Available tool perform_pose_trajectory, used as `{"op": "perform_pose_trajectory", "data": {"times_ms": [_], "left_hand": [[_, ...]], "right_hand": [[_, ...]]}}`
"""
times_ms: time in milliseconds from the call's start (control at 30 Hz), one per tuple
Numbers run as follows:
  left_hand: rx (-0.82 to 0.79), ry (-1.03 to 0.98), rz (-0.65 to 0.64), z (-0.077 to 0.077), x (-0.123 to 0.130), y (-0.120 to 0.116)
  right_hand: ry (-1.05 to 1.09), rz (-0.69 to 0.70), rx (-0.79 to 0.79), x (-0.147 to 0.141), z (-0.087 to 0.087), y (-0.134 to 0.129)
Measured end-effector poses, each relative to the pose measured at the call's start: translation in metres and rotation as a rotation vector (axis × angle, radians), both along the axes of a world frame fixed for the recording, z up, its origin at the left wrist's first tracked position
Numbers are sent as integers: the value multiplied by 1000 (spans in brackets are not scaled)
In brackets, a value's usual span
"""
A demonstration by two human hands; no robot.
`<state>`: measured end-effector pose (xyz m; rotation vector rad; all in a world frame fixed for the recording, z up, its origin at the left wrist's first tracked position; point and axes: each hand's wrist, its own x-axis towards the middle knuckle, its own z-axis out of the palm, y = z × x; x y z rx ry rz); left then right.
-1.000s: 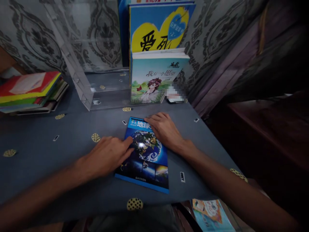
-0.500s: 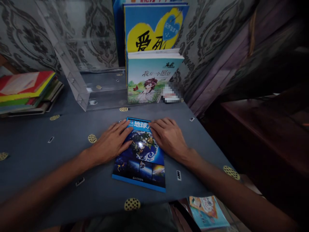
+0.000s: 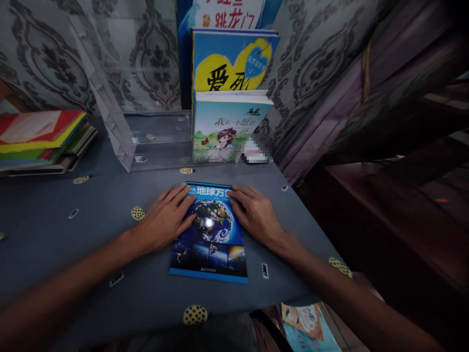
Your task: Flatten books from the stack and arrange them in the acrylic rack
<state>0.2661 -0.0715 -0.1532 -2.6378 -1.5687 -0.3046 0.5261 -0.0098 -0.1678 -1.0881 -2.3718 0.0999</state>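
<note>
A blue book [image 3: 212, 220] with a picture of the Earth on its cover lies flat on the patterned tablecloth. My left hand [image 3: 166, 220] rests along its left edge, fingers stretched out, the tips on the cover near the upper left corner. At the upper right edge, my right hand [image 3: 256, 215] lies with fingers extended and slightly bent, their tips touching the cover. Neither hand grasps the book; both are open. Most of the title shows between them.
Behind the book stands a clear acrylic rack [image 3: 157, 156] holding a teal book [image 3: 223, 132] and a yellow-and-blue book [image 3: 216, 54]. A stack of books [image 3: 40, 139] sits at the left. Below the table's front edge lies another light-blue book [image 3: 306, 332].
The view has tilted up a little, showing more of the tall books. My right hand has shifted slightly outward, uncovering more of the title. The book still lies between my hands.
</note>
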Motion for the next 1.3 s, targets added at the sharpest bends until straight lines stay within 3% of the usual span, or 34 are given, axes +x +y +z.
{"op": "perform_pose_trajectory", "data": {"times_ms": [200, 333, 567, 933, 1133, 1300], "left_hand": [[45, -11, 88, -1, -9, 7], [44, 16, 108, 0, -11, 9], [50, 27, 100, 3, -10, 8], [59, 8, 102, 1, -10, 7], [82, 45, 79, 3, -10, 8], [134, 200, 83, 15, -5, 4]], "right_hand": [[46, 108, -87, -19, 2, 31], [100, 140, -110, -18, 0, 34], [160, 150, -166, 2, 5, -5], [148, 269, -90, 27, 11, -79], [22, 265, -34, 33, 4, -86], [-71, 288, -5, 37, 9, -70]]}}
